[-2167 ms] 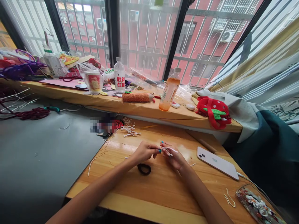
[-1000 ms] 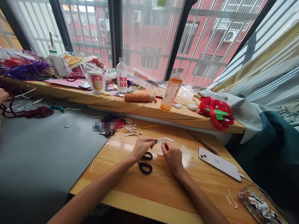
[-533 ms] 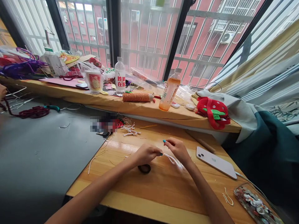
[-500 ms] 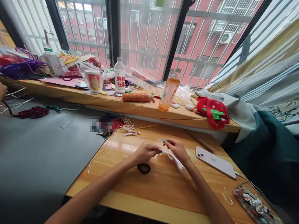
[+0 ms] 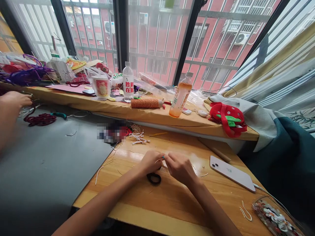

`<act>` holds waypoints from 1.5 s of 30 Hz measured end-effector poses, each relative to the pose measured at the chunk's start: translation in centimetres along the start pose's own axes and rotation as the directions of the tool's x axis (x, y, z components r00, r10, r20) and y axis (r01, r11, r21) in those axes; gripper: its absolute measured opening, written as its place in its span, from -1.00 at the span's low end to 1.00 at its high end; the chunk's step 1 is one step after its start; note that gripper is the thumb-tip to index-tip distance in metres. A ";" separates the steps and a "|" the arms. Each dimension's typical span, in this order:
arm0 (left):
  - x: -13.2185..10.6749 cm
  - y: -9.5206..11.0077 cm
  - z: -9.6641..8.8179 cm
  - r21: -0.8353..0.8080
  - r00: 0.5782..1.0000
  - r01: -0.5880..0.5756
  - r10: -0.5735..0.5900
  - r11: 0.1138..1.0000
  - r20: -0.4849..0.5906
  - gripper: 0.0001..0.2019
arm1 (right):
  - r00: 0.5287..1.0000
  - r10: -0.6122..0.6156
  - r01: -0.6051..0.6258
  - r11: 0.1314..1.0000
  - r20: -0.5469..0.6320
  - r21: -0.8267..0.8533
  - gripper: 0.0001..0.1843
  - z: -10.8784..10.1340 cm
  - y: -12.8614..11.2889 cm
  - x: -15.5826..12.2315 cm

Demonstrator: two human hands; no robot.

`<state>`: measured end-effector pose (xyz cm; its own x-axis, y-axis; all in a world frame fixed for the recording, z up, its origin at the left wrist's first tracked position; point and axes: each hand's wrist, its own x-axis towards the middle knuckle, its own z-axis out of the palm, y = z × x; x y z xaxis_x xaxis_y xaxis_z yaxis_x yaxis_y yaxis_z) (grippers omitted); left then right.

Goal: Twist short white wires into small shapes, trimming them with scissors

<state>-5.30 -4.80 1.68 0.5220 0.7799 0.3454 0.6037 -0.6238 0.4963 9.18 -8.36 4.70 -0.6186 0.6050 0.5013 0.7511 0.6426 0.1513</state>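
Observation:
Over the wooden table, my left hand [image 5: 152,161] is closed in a pinch on a thin white cord [image 5: 159,160]; a short bit of it curves out by the fingertips. My right hand [image 5: 179,166] meets it, its fingers pressed together on the same cord, and most of the cord is hidden between the two hands. Just below my left hand lies a black looped handle [image 5: 154,179], which looks like that of scissors; its other end is covered. A pile of short white cord pieces [image 5: 139,137] lies farther back on the wood.
A white phone [image 5: 232,173] on a cable and a decorated phone case [image 5: 275,216] lie to the right. On the ledge stand a water bottle [image 5: 128,82], an orange drink bottle [image 5: 180,96] and a spool of orange twine [image 5: 146,103]. Another person's hand [image 5: 17,99] reaches in at left.
My right hand has come left and turned over against my left hand; the white strand that trailed under it no longer shows. The other person's hand and forearm have come farther into view.

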 end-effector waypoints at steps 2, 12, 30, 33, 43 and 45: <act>-0.3 0.5 0.0 0.049 0.983 -0.152 0.146 0.987 0.115 -0.80 | 0.978 0.201 -0.205 0.973 0.045 0.102 -0.74 -0.6 1.3 0.1; 0.3 1.6 -1.4 -0.708 0.961 0.144 -0.268 0.692 -0.066 -0.70 | 0.717 0.616 -0.607 0.324 0.325 0.726 -0.73 2.0 0.5 0.4; 0.7 0.7 -1.9 -0.419 0.975 0.137 -0.197 0.897 -0.103 -0.73 | 0.682 0.691 -0.470 0.665 -0.239 0.581 -0.70 -1.9 4.2 0.3; 0.5 1.1 -1.9 -0.249 0.993 0.052 -0.076 0.967 -0.091 -0.76 | 0.922 0.388 -0.306 0.752 -0.016 0.583 -0.67 -2.8 3.5 0.4; 0.5 1.0 -1.7 -0.292 0.992 0.089 -0.111 0.952 -0.056 -0.77 | 0.941 0.304 -0.334 0.769 0.148 0.545 -0.76 -0.4 1.2 0.1; 0.6 1.2 -1.8 -0.382 0.988 0.103 -0.138 0.918 -0.065 -0.77 | 0.890 0.418 -0.423 0.609 0.181 0.671 -0.76 -0.6 1.3 0.2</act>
<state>-5.37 -5.03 3.93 0.3931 0.8604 0.3244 0.3782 -0.4729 0.7958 10.16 -7.71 5.50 -0.2783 0.8924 0.3553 0.5638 0.4513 -0.6918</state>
